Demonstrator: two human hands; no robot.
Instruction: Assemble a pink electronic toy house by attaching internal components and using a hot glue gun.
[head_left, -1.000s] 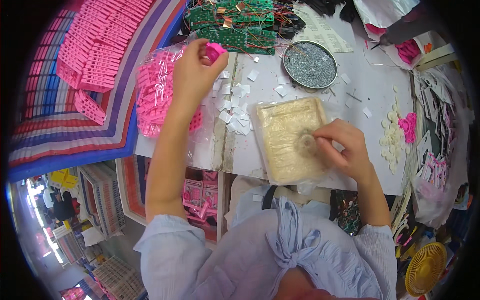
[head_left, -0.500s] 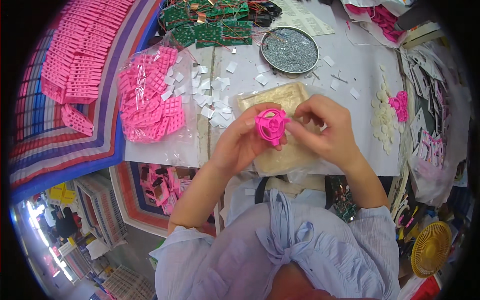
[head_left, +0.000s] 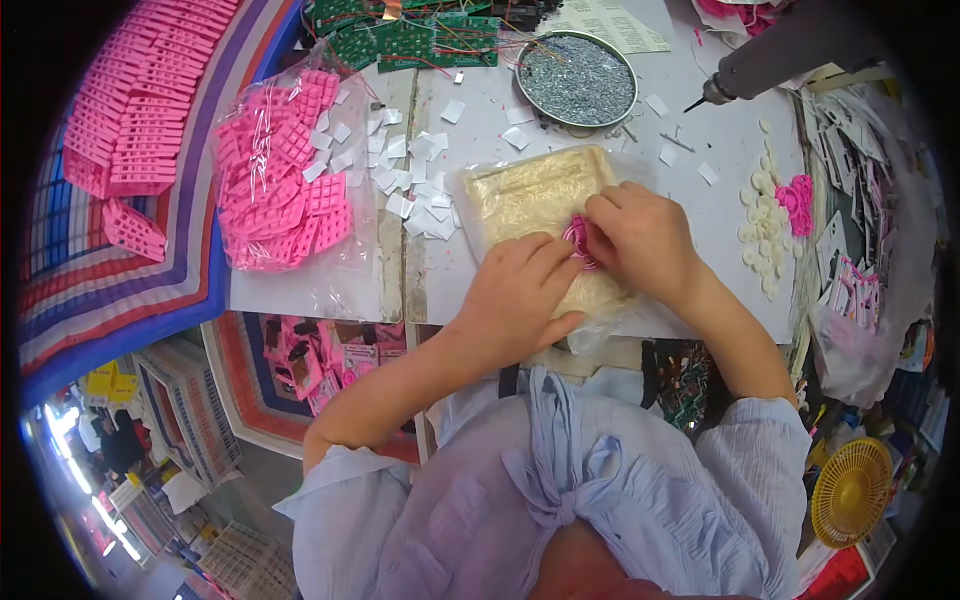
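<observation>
A pink round plastic part [head_left: 578,241] sits on a beige pad wrapped in clear plastic [head_left: 540,185], mostly covered by my hands. My right hand [head_left: 642,243] is closed, its curled fingers and thumb at the part's right side. Across the pad's near side lies my left hand [head_left: 520,293], palm down, fingers stretched out with their tips against the part and the thumb apart. Beyond the pad stands a round dish of small metal screws [head_left: 576,80]. A dark electric screwdriver [head_left: 765,68] with a thin bit hangs at the upper right.
On the left are a clear bag of pink keypad pieces [head_left: 285,185] and a striped crate [head_left: 195,225] with stacked pink parts. White paper squares [head_left: 425,185] are scattered left of the pad. Green circuit boards [head_left: 410,42] lie at the back, cream discs [head_left: 765,235] at the right.
The pink part, held up in my left hand before, is now down on the pad. My left hand has turned palm down. The screwdriver has come into view at the upper right.
</observation>
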